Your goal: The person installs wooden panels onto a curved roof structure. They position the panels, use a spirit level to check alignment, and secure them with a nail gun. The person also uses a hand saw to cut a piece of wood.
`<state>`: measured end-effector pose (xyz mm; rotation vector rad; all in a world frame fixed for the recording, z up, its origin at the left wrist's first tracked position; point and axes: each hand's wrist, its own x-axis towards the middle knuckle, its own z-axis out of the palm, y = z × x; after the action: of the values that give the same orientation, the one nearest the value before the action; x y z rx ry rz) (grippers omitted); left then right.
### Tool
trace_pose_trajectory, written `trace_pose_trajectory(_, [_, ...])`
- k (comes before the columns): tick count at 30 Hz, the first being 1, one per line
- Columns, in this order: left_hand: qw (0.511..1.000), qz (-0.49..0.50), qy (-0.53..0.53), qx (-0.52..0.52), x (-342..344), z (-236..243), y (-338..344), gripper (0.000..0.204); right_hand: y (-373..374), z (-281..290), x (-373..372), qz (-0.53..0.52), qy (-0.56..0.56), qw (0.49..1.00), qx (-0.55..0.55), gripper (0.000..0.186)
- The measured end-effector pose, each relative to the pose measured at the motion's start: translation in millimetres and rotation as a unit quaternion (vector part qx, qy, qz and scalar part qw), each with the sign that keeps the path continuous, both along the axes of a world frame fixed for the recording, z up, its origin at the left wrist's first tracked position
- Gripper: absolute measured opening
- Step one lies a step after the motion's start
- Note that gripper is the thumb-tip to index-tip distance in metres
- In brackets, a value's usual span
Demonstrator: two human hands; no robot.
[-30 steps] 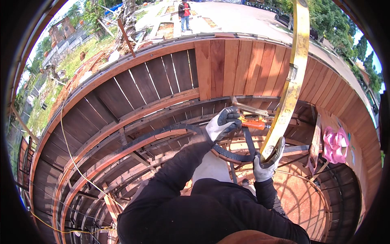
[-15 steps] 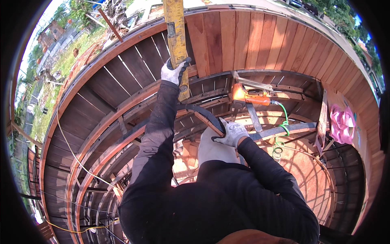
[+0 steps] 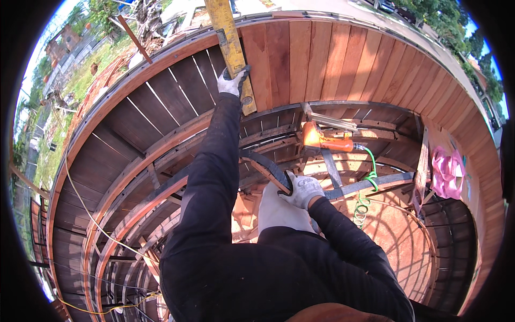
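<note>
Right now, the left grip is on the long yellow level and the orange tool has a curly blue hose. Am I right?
Not quite: the curly hose is green, not blue, as the head view shows. The rest is right: the left grip is on the long yellow level, and the hose joins the orange tool.

Left hand (image 3: 232,83) gripping, arm (image 3: 210,166) outstretched; right hand (image 3: 303,190) lower, closer in.

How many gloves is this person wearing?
2: one on the left hand, which grips the yellow level, and one on the right hand, which holds the curved rail. Both gloves are in plain view.
</note>
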<state>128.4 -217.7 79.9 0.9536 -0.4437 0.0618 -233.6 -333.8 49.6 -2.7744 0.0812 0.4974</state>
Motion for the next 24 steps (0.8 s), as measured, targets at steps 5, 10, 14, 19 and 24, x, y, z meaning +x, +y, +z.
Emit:
trace_pose_trajectory(5, [0.995, -0.064, 0.052, 0.058, 1, -8, 3, 0.041, -2, -2, 1, -0.001, -0.001, 1.000, 0.013, 0.083])
trace_pose_trajectory(10, [0.989, -0.095, 0.040, 0.103, 2, 10, 6, 0.039, -2, 4, 2, -0.009, 0.006, 1.000, 0.021, 0.084])
trace_pose_trajectory(14, [0.995, 0.002, -0.013, 0.097, 2, 48, -3, 0.044, -1, 6, 2, -0.005, 0.022, 1.000, 0.012, 0.085])
trace_pose_trajectory(19, [0.991, 0.049, -0.008, 0.121, -13, 67, -12, 0.043, -2, 7, -1, -0.012, 0.013, 1.000, 0.016, 0.084])
trace_pose_trajectory(24, [0.989, 0.069, -0.014, 0.133, -10, 64, -11, 0.042, -2, 11, 1, -0.008, 0.017, 1.000, 0.025, 0.082])
